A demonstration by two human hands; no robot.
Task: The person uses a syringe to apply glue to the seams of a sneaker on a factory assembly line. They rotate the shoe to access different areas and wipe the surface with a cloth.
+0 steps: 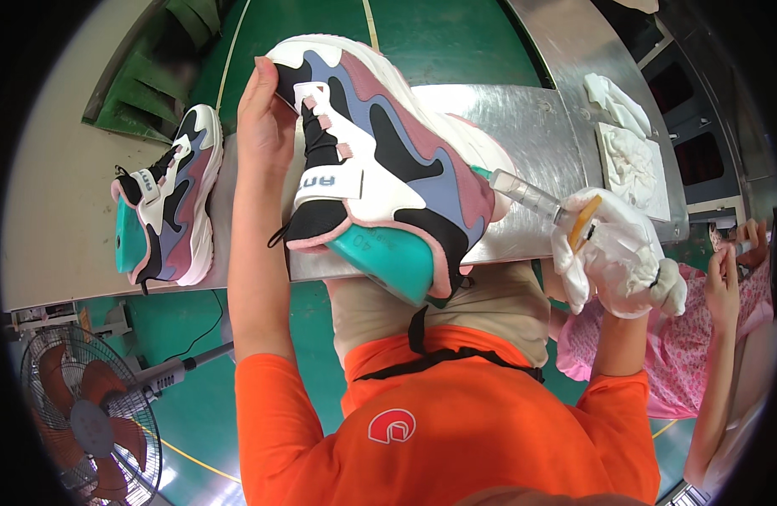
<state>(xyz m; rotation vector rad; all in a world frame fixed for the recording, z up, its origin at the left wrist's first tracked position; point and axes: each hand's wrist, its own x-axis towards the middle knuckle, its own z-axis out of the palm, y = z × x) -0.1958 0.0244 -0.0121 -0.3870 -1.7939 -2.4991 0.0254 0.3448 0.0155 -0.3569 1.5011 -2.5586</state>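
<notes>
My bare left hand [268,114] grips a sneaker [397,156] by its toe end. The sneaker is white, black, blue and mauve with a thick white sole. It tilts on its side above the metal tabletop, and a teal shoe last [388,263] fills its opening. My right hand [624,261], in a white glove, is closed round a clear syringe [527,196] with a green tip and a yellow-orange band. That tip is at the sole edge near the heel; whether it touches cannot be made out. Part of my right fingers is hidden behind the syringe's clear covering.
A matching sneaker [182,207] with a teal last stands on the pale surface at left. White cloths [631,160] lie on the metal table [565,51] at right. A standing fan [91,422] is at lower left. Another person's hand [724,287] shows at far right.
</notes>
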